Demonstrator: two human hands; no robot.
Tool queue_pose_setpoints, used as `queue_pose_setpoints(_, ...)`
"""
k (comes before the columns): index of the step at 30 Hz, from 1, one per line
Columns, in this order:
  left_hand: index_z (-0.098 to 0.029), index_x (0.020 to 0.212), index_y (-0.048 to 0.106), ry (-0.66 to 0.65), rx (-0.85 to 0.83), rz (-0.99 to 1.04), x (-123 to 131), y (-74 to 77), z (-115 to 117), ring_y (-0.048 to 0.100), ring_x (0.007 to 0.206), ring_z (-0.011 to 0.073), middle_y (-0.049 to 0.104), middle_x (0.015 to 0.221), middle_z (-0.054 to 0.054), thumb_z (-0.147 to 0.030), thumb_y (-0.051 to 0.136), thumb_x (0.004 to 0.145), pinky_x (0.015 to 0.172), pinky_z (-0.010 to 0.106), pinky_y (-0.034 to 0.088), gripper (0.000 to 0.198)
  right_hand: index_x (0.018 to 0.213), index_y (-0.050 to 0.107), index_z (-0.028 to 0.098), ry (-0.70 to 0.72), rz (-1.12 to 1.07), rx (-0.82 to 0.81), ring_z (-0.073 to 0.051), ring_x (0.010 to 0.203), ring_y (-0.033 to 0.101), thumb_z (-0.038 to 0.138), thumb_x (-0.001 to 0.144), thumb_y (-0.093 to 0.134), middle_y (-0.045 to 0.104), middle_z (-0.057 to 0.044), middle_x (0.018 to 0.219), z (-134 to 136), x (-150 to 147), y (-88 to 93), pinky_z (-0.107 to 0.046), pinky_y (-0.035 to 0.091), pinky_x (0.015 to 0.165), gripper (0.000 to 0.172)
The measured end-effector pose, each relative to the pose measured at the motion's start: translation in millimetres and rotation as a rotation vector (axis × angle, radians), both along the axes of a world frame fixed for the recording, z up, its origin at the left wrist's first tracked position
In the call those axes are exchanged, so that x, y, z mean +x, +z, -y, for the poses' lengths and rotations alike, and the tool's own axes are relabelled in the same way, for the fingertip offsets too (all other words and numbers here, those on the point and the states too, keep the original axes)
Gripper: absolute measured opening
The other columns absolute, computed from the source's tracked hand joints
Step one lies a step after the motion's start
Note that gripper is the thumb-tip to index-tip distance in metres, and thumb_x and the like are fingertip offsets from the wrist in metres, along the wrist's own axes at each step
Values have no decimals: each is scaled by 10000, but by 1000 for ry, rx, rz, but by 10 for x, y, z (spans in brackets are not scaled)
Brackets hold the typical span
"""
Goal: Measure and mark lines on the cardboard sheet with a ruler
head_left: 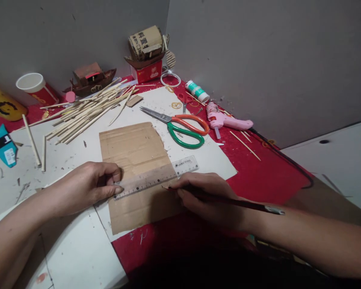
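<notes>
A clear plastic ruler [150, 179] lies slantwise across a piece of brown cardboard [132, 148], its right end reaching past the cardboard onto white paper. My left hand [99, 182] grips the ruler's left end between thumb and curled fingers. In my right hand [204, 194] is a dark pencil [243, 202], held in a writing grip. Its tip is at the cardboard just below the ruler's lower edge; whether it touches cannot be made out. Beyond the cardboard rest large scissors [180, 126] with one orange and one green handle, blades pointing left.
Thin wooden sticks [84, 110] are heaped at the back left, near a paper cup [33, 86] and a small model boat [92, 78]. Another cardboard boat [146, 46] stands on a red box. A pink glue gun [228, 120] with a black cord lies at the right.
</notes>
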State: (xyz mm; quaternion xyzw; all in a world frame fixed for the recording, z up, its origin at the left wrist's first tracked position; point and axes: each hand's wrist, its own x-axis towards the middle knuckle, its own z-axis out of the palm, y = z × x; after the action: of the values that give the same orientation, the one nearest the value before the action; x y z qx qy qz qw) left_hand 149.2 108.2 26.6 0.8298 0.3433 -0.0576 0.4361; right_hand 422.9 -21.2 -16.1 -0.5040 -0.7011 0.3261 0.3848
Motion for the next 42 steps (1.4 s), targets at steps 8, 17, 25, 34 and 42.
queue_pose_setpoints(8, -204, 745, 487, 30, -83, 44, -15, -36, -38, 341, 591, 111, 408, 653, -39, -409, 598, 911, 515, 231, 289, 286, 1072, 709, 217, -139, -322, -59, -124, 577, 677, 293, 993, 543, 728, -29, 756, 72, 39, 29, -226, 551, 510, 199)
queue_pose_setpoints(17, -181, 766, 638, 308, -340, 299, -61, 70, -132, 418, 464, 79, 531, 532, -30, -420, 746, 830, 439, 166, 306, 270, 1247, 645, 263, -228, 91, 306, -220, 982, 719, 289, 1028, 485, 752, -73, 1082, -64, 234, 269, -395, 585, 878, 272)
queue_pose_setpoints(25, -179, 747, 679, 490, -235, 505, 8, 171, 14, 494, 446, 75, 575, 509, -26, -391, 808, 780, 461, 159, 374, 250, 1364, 542, 62, 195, 777, 564, -317, 977, 646, 297, 939, 587, 695, -192, 1049, -545, 208, 323, -479, 537, 843, 488)
queue_pose_setpoints(34, -153, 916, 675, 1011, -181, 744, 17, -1, -151, 660, 678, 139, 717, 845, 53, -467, 866, 676, 586, 226, 527, 438, 1199, 637, 141, -102, 212, 183, -182, 618, 629, 327, 934, 569, 665, -42, 748, -734, 376, 156, -313, 534, 581, 330)
queue_pose_setpoints(42, -107, 1065, 669, 1128, -258, 679, 81, -47, -118, 665, 649, 145, 731, 793, 75, -273, 905, 630, 584, 239, 529, 522, 912, 589, 170, -88, -146, -264, -147, 602, 646, 464, 899, 630, 664, -39, 733, -725, 216, 148, -234, 543, 477, 297)
